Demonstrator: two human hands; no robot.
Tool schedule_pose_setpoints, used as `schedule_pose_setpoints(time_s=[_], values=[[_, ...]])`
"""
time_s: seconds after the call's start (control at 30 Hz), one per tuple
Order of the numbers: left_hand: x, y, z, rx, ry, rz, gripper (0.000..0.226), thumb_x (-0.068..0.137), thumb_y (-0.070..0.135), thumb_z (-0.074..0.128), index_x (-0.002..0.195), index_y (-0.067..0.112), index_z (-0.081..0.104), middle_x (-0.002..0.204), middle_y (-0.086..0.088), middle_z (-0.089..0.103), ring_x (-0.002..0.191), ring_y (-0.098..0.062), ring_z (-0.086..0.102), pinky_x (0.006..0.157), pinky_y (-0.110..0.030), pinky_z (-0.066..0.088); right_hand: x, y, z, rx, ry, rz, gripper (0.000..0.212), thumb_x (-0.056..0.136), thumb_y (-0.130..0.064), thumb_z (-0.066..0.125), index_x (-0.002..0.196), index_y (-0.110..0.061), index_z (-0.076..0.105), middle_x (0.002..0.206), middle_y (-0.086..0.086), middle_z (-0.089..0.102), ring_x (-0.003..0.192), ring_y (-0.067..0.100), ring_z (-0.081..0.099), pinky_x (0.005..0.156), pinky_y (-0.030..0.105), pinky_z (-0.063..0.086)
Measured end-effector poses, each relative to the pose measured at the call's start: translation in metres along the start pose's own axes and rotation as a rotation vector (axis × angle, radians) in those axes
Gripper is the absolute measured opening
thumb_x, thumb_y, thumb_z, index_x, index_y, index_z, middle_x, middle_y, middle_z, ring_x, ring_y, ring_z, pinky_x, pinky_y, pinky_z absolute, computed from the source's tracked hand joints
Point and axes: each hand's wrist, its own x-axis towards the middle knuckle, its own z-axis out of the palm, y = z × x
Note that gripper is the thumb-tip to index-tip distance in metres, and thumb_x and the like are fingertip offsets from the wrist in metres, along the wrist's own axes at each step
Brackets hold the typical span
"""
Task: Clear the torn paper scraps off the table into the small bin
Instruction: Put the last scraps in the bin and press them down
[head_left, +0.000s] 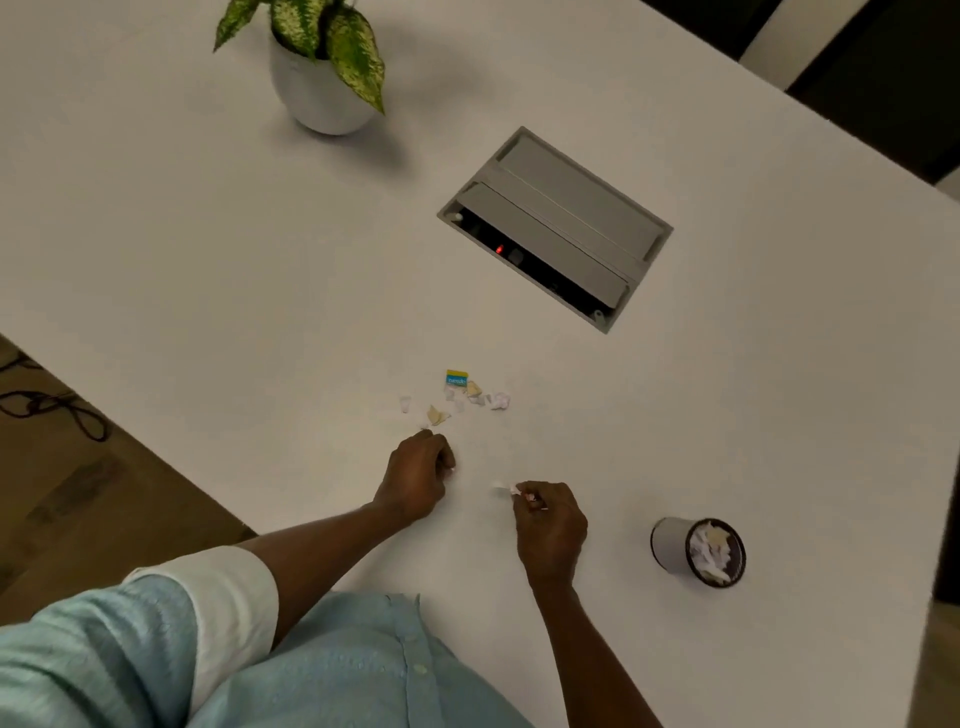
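Note:
Several torn paper scraps (467, 396) lie in a loose cluster on the white table (208, 249), among them a yellow and blue piece (456, 378) and a crumpled white one (499, 400). My left hand (418, 480) rests just below the cluster with its fingers curled under; what they hold is hidden. My right hand (550, 527) pinches a small white scrap (513, 489) at its fingertips, with another white bit beside it on the table. The small grey bin (696, 551) stands at the right of my right hand and has paper scraps inside.
A grey cable hatch (558, 226) with a red light is set into the table behind the scraps. A potted plant in a white pot (324, 88) stands at the back left. The table's left edge runs diagonally above a brown floor with cables.

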Motion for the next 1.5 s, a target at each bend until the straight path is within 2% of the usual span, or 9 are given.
schedule_pose_setpoints(time_s=[0.37,0.47,0.6,0.7,0.9,1.17,1.27,1.43,1.5], values=[[-0.013,0.122,0.086,-0.078,-0.123,0.26,0.022,0.08,-0.009,0.068,0.083,0.012,0.07,0.084,-0.001,0.069,0.073,-0.015,0.065,0.067,-0.031,0.056,-0.016,0.052,-0.104,0.156,0.392,0.071,0.015,0.079,-0.011,0.084,0.089,-0.018,0.077,0.085,-0.007,0.069,0.073,0.005,0.069,0.065,0.013,0.052],[-0.017,0.161,0.111,-0.093,-0.155,0.334,0.021,0.083,-0.008,0.07,0.084,0.012,0.07,0.081,0.004,0.067,0.068,-0.004,0.061,0.064,-0.023,0.053,-0.013,0.067,-0.133,0.115,0.486,0.094,0.013,0.079,-0.013,0.085,0.089,-0.017,0.077,0.086,-0.003,0.07,0.072,0.005,0.067,0.068,0.013,0.052],[-0.021,0.209,0.141,-0.085,-0.184,0.426,0.017,0.083,-0.005,0.071,0.084,0.012,0.072,0.079,0.005,0.065,0.069,-0.009,0.058,0.066,-0.026,0.051,-0.007,0.087,-0.165,0.056,0.566,0.14,0.013,0.079,-0.012,0.084,0.09,-0.012,0.077,0.088,0.003,0.071,0.077,0.016,0.069,0.071,0.028,0.058],[-0.02,0.236,0.159,-0.059,-0.212,0.472,0.014,0.083,-0.004,0.069,0.084,0.01,0.072,0.083,-0.002,0.068,0.074,-0.018,0.062,0.069,-0.032,0.052,0.001,0.1,-0.181,-0.016,0.534,0.187,0.012,0.079,-0.008,0.082,0.089,-0.011,0.076,0.085,0.006,0.068,0.071,0.022,0.068,0.063,0.031,0.056],[-0.008,0.262,0.182,0.027,-0.262,0.463,0.012,0.082,-0.001,0.066,0.088,0.009,0.07,0.092,-0.007,0.07,0.085,-0.024,0.063,0.074,-0.033,0.049,0.015,0.112,-0.192,-0.112,0.446,0.223,0.015,0.084,-0.009,0.077,0.098,-0.011,0.076,0.091,0.01,0.065,0.078,0.027,0.065,0.067,0.024,0.042],[-0.011,0.272,0.18,0.079,-0.425,0.611,0.018,0.08,0.0,0.068,0.095,0.008,0.072,0.097,-0.009,0.066,0.087,-0.024,0.061,0.074,-0.037,0.051,0.02,0.111,-0.199,-0.09,0.356,0.145,0.036,0.09,-0.01,0.066,0.125,-0.011,0.066,0.112,0.008,0.071,0.103,0.027,0.067,0.086,0.033,0.052],[-0.016,0.27,0.173,0.047,-0.398,0.67,0.022,0.079,-0.001,0.069,0.097,0.012,0.073,0.102,-0.006,0.066,0.092,-0.023,0.06,0.077,-0.035,0.05,0.016,0.112,-0.2,-0.111,0.32,0.138,0.046,0.089,-0.009,0.065,0.134,-0.013,0.059,0.123,0.006,0.069,0.115,0.026,0.062,0.095,0.038,0.052],[-0.023,0.24,0.158,0.218,-0.264,0.661,0.036,0.08,-0.002,0.063,0.105,0.023,0.066,0.121,0.007,0.054,0.117,-0.015,0.049,0.074,-0.036,0.055,0.0,0.115,-0.194,-0.206,0.329,0.081,0.053,0.083,-0.006,0.069,0.133,-0.015,0.056,0.123,0.005,0.063,0.115,0.023,0.058,0.082,0.036,0.058],[-0.024,0.218,0.152,0.329,-0.263,0.639,0.034,0.081,0.0,0.062,0.107,0.023,0.064,0.124,0.007,0.051,0.119,-0.015,0.048,0.068,-0.037,0.056,-0.005,0.118,-0.19,-0.255,0.272,0.002,0.056,0.085,-0.011,0.07,0.137,-0.016,0.053,0.135,0.004,0.06,0.126,0.024,0.054,0.093,0.041,0.054]])
